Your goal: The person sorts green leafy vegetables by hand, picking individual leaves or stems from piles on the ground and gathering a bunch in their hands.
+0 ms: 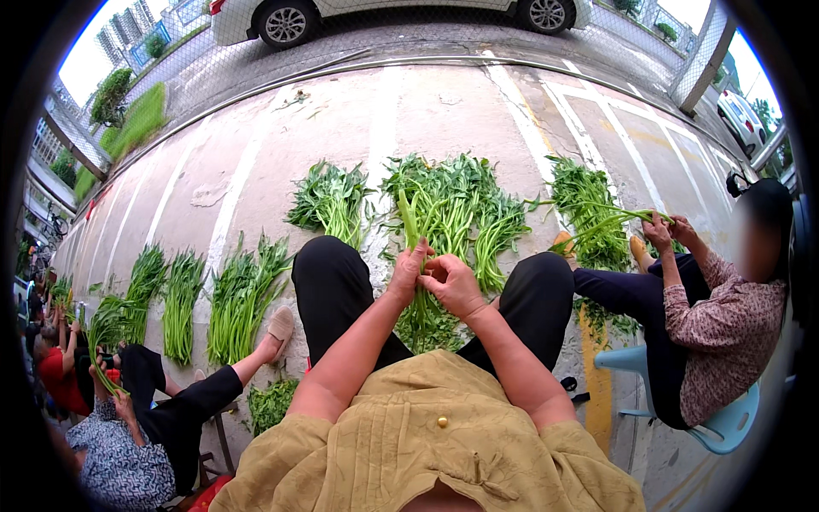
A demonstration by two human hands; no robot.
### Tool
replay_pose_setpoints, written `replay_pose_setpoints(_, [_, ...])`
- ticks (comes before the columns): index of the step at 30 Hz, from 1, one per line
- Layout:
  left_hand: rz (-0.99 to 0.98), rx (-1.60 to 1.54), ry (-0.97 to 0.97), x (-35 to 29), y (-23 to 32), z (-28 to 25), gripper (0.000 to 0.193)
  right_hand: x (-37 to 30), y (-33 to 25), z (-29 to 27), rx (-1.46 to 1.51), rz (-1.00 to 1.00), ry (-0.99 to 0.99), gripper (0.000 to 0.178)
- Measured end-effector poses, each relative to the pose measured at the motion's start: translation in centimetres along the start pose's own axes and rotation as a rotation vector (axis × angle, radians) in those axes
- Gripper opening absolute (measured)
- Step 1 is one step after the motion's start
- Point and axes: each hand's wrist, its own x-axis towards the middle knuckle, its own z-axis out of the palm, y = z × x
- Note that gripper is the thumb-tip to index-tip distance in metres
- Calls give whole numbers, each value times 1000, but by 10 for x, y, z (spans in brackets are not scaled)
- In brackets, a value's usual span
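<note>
Between my knees, a bunch of water spinach [408, 220] stands upright, its pale stalk ends up and its leaves hanging below. My left hand [407, 273] is closed round the stalks. Fingers pinched together, my right hand [454, 284] presses against the same bunch from the right; the exact piece between its fingertips is hidden. Just beyond my knees lies a wide pile of water spinach [456, 200], stalks toward me. A smaller pile [331, 200] rests to its left. Loose leaves [435, 331] cover the ground beneath my hands.
To the right, a person [725, 316] on a blue plastic stool [734, 414] handles stalks over another greens pile [589, 209]. At left, a seated person [128, 444] holds greens near several laid-out bunches [243, 299]. A white car [409, 10] stands behind a wire fence.
</note>
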Motion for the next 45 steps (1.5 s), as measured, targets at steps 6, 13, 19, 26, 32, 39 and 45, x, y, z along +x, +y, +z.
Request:
replay_pose_setpoints(6, [-78, -20, -81, -4, -1, 2, 55, 2, 3, -1, 88, 53, -105, 19])
replay_pose_setpoints(13, [-98, -83, -85, -1, -8, 2, 53, 4, 12, 6, -36, 70, -58, 19])
replay_pose_setpoints(19, [-155, -130, -94, 0, -7, 4, 57, 6, 12, 4, 45, 43, -34, 19])
replay_pose_setpoints(26, [-186, -101, -65, -6, 3, 9, 62, 3, 8, 8, -179, 23, -16, 20])
replay_pose_setpoints(32, [-171, -129, -46, -5, 4, 10, 61, 2, 3, 12, -318, -7, 5, 20])
replay_pose_setpoints(39, [-156, -207, -58, -2, 0, 7, 56, 2, 7, 14, -276, -42, 97, 13])
replay_pose_setpoints(45, [-121, -104, -28, -5, 4, 9, 37, 6, 30, 9, -52, 77, 161, 9])
